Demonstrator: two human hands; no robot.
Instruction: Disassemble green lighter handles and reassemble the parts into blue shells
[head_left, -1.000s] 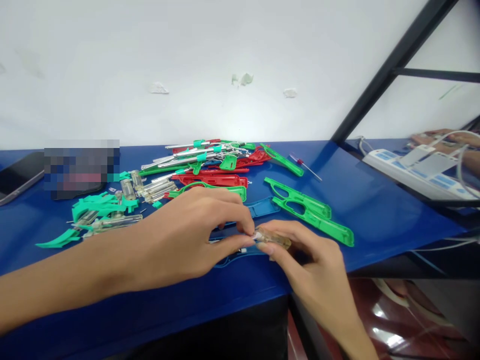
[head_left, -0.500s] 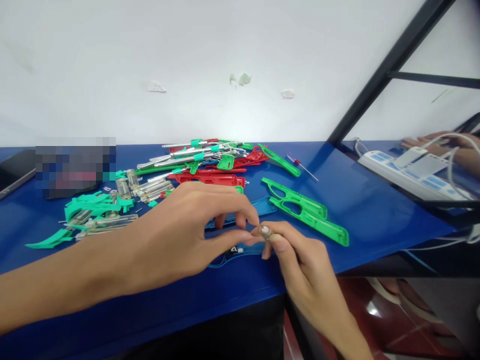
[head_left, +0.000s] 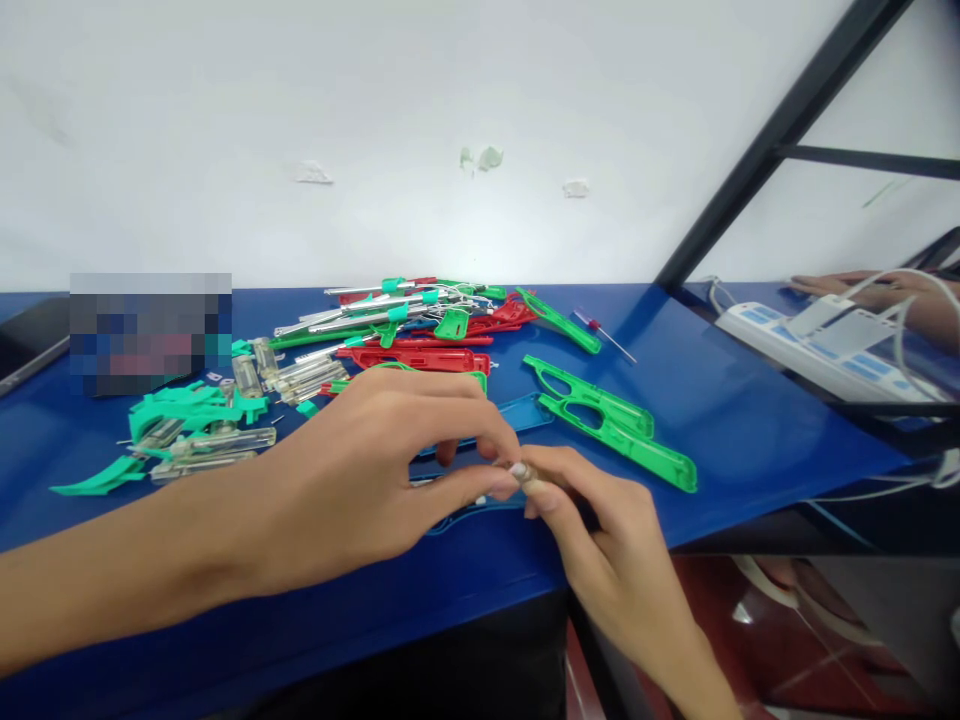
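My left hand (head_left: 375, 470) and my right hand (head_left: 600, 530) meet over the front edge of the blue table (head_left: 750, 420). The right hand's fingers are wrapped round a small clear amber plastic handle (head_left: 534, 472), mostly hidden in the grip. The left hand's thumb and fingers pinch at the handle's white tip (head_left: 517, 468). Under both hands lies a blue plastic shell (head_left: 517, 412), flat on the table. Two green plastic shells (head_left: 611, 422) lie just right of the hands.
A heap of red and green shells and metal rods (head_left: 420, 320) lies behind the hands. Clear handles and teal pieces (head_left: 195, 415) lie at the left. A phone (head_left: 30, 345) is far left, a white power strip (head_left: 825, 345) and another person's hand (head_left: 885, 285) far right.
The right hand has turned the handle from lying sideways to end-on inside its grip. The left fingers opened briefly and now pinch its tip again.
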